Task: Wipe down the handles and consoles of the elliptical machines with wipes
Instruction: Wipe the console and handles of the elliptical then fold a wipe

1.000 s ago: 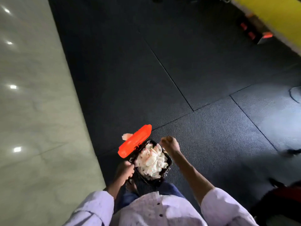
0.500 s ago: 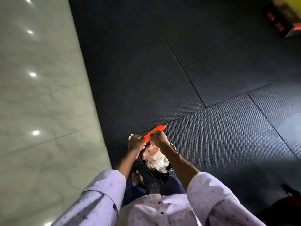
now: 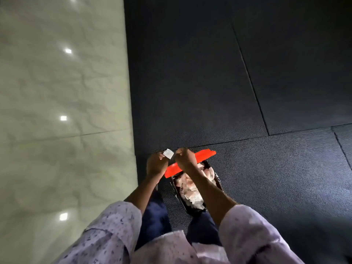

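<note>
— So, where are the wipes sitting?

— In a black tub (image 3: 218,181) on the dark rubber mat (image 3: 285,168), just beside the mat's left edge, where the pale tile floor (image 3: 62,111) is beginning. The crumpled white wipes (image 3: 192,195) are showing inside it, partly hidden behind the right forearm.

— And the lid?

— An orange lid (image 3: 204,154) is standing up at the tub's far end, tilted, with the right hand crossing in front of it.

— What are the hands doing?

— Both are hovering over the tub's far end, close together. The left hand (image 3: 155,165) is pinching a small white piece (image 3: 168,154) between its fingertips. The right hand (image 3: 185,159) is curled, knuckles up, right beside that piece; whether its grip is on the piece or the lid, I cannot tell.

— Anything else?

— Lilac printed sleeves (image 3: 106,237) are covering the upper arms, and dark blue trousers (image 3: 156,218) are showing below.
</note>
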